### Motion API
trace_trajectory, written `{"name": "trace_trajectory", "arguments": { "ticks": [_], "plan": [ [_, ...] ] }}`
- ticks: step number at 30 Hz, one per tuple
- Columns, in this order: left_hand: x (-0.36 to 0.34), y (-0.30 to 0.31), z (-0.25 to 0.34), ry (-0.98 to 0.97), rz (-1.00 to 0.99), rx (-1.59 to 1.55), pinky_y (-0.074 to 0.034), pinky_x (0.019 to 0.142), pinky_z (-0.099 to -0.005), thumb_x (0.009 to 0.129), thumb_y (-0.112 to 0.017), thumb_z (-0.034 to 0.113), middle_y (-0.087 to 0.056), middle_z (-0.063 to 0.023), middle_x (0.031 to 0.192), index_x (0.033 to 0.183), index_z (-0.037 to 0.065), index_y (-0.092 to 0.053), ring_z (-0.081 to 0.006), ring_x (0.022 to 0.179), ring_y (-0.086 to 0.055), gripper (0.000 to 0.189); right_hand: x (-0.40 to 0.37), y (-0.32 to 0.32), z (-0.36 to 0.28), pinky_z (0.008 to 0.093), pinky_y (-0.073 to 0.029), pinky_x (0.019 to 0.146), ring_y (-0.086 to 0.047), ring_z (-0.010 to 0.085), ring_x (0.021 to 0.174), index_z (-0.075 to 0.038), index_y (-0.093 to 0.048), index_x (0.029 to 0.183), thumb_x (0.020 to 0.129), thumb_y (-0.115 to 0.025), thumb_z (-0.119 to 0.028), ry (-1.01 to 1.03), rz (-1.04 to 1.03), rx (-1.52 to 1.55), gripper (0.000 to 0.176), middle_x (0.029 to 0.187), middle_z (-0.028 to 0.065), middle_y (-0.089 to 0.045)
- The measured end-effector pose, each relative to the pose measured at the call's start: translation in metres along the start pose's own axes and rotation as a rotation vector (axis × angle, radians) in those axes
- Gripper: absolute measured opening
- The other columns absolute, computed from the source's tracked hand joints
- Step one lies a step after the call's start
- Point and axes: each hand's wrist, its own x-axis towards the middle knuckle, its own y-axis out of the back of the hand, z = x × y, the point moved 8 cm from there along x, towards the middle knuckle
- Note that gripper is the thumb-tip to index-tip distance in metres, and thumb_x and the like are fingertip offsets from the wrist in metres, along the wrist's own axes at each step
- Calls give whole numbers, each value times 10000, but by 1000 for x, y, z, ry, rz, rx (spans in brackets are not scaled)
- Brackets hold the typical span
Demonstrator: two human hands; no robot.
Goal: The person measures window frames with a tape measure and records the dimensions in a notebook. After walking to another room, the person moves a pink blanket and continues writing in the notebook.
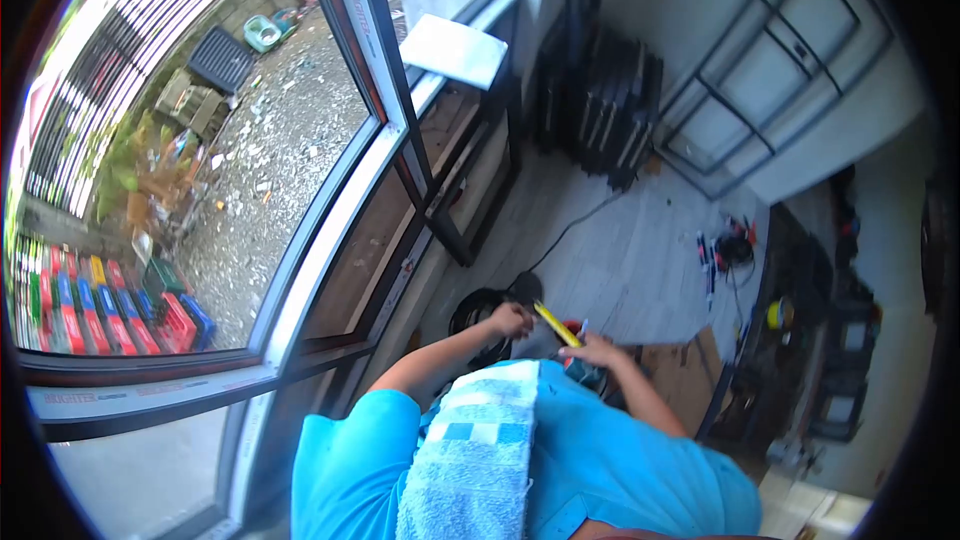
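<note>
In the middle of the head view, my right hand (597, 350) is closed around the near end of a narrow yellow strip (556, 324) that looks like a tape measure's blade. The strip slants up and left from my fingers. A thin white, pen-like thing (585, 326) sticks up beside that hand. My left hand (512, 320) is a little to the left of the strip, its fingers curled together; whatever they hold, if anything, is hidden. Below the right hand, a teal and dark thing (583, 372) is partly covered by my body.
A coiled black cable (474, 310) lies near my left hand. Aluminium window frames (345, 215) stand to the left. Cardboard (683, 372) lies to my right, with tools and cords (733, 248) beyond. Dark stacked frame pieces (615, 105) and a metal grille (765, 70) stand ahead.
</note>
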Motion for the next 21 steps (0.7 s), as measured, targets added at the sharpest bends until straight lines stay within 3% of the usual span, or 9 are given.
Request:
{"name": "trace_trajectory", "arguments": {
  "ticks": [2,3,4,6,8,13,21],
  "plan": [
    [26,-44,35,111,-126,340,-538,555,-348,801,-646,120,-697,-100,852,918,-10,-678,-190,669,-657,177,81,12,67,380,-377,1026,-448,339,1272,122,-291,1390,655,-730,-630,100,99,81,1139,1341,274,-468],
    [57,-69,37,-58,-242,550,-543,602,-370,782,-664,190,-694,-128,845,872,5,-685,-220,689,-668,207,71,33,58,369,-403,985,-504,305,1188,92,-425,1307,679,-735,-586,59,21,193,975,1263,224,-527],
    [86,-93,39,-252,-324,743,-549,649,-392,762,-682,260,-691,-157,839,827,19,-691,-251,710,-680,250,97,45,85,357,-433,920,-541,265,1075,49,-532,1174,695,-746,-538,173,52,323,787,1170,182,-562],
    [106,-113,63,-342,-409,975,-548,652,-398,757,-682,264,-690,-160,839,824,24,-692,-262,716,-679,249,69,97,81,343,-462,816,-577,243,939,5,-577,1019,771,-710,-451,133,359,244,536,1004,133,-605],
    [123,-124,90,-354,-448,1090,-548,656,-404,752,-681,267,-690,-163,838,821,29,-693,-273,723,-679,248,85,111,113,327,-456,819,-577,229,920,-14,-589,982,805,-679,-421,175,442,142,453,967,124,-601],
    [152,-120,148,-406,-482,1204,-546,666,-419,740,-681,276,-689,-171,838,814,41,-696,-300,739,-677,247,95,152,108,332,-464,805,-586,228,905,-11,-594,993,806,-671,-383,145,450,408,423,962,125,-609],
    [175,-92,219,-534,-405,1198,-543,681,-442,721,-681,290,-687,-184,837,802,60,-700,-345,766,-673,244,109,192,27,339,-476,784,-601,225,881,-6,-602,1010,808,-658,-322,181,406,904,378,953,128,-621]
  ]
}}
